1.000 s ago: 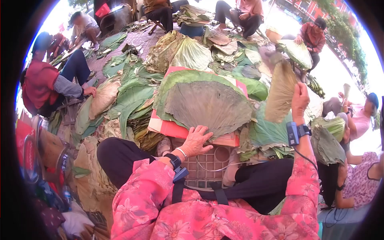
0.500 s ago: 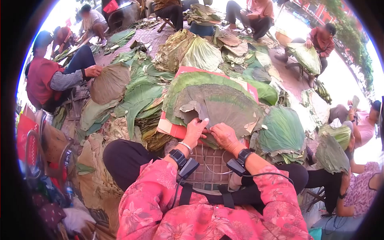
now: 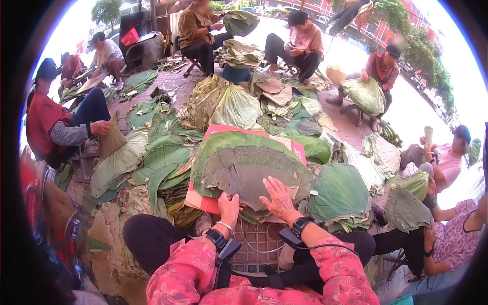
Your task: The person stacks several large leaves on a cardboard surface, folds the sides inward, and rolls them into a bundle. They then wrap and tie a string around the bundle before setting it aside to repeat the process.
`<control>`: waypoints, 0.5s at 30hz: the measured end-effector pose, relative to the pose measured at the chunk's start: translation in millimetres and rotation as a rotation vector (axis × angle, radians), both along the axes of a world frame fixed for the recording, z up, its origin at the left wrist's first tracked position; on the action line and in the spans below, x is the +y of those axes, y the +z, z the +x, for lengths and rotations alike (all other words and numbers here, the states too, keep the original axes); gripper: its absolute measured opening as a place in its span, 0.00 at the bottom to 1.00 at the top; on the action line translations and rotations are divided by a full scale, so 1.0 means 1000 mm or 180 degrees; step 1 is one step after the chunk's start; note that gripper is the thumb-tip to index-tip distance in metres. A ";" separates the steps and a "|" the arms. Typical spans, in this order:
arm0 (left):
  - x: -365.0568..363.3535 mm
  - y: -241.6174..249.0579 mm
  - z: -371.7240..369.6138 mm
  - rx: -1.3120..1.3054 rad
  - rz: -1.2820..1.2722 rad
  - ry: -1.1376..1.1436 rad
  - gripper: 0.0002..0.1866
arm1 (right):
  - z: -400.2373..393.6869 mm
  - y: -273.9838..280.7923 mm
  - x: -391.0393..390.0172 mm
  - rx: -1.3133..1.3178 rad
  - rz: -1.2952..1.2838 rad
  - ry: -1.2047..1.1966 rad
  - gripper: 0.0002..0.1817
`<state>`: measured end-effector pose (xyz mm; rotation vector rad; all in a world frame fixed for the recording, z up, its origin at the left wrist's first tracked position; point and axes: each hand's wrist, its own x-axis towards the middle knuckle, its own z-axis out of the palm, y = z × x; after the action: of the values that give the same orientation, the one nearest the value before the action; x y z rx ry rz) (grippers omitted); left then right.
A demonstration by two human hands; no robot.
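Note:
A stack of large dried leaves, greyish brown over green [image 3: 254, 170], lies in front of me on a red and white cardboard box [image 3: 204, 202]. My left hand [image 3: 230, 209] is at the near edge of the grey-brown leaf, thumb and fingers closed together on that edge. Spread out flat, my right hand [image 3: 278, 198] rests on the same leaf near its front right edge. A white bracelet circles my left wrist, and both wrists carry black devices with a cable.
A green leaf pile [image 3: 339, 192] stands to the right, beside a co-worker's grey leaf [image 3: 406, 209]. More green leaves [image 3: 165, 168] lie to the left, and a pale leaf bundle [image 3: 236, 108] is behind the box. Several people sit around on stools, handling leaves.
My right hand has opened and now lies flat on the leaf. The torn gap in the grey-brown leaf is closed over. The view has tilted up, showing more of the people behind.

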<state>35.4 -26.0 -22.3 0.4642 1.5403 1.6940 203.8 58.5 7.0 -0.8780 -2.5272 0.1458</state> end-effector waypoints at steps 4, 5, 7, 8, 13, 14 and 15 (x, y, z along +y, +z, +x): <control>-0.009 0.006 -0.003 0.0114 -0.0161 -0.0039 0.06 | 0.002 -0.027 -0.011 -0.0578 -0.0043 -0.0062 0.32; -0.010 0.009 -0.006 0.0052 -0.0080 0.0020 0.06 | 0.002 -0.031 -0.009 -0.0547 -0.0069 -0.0068 0.32; -0.015 0.010 -0.009 -0.0088 0.0055 0.0124 0.06 | 0.003 -0.031 -0.009 -0.0611 -0.0134 -0.0064 0.33; -0.014 0.011 -0.012 -0.0254 0.0172 0.0228 0.09 | 0.003 -0.031 -0.009 -0.0608 -0.0126 -0.0061 0.33; -0.006 0.049 -0.021 -0.0092 -0.0010 0.0281 0.13 | 0.003 -0.030 -0.009 -0.0585 -0.0138 -0.0063 0.32; 0.001 0.042 -0.027 0.0011 -0.0083 0.0273 0.13 | 0.003 -0.030 -0.009 -0.0583 -0.0144 -0.0059 0.32; 0.006 0.033 -0.034 0.0111 -0.0157 0.0264 0.13 | 0.002 -0.031 -0.009 -0.0582 -0.0151 -0.0056 0.32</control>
<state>1.8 -19.7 10.7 0.4112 1.6432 1.7144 206.1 49.2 -23.9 -0.9719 -2.6940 0.1255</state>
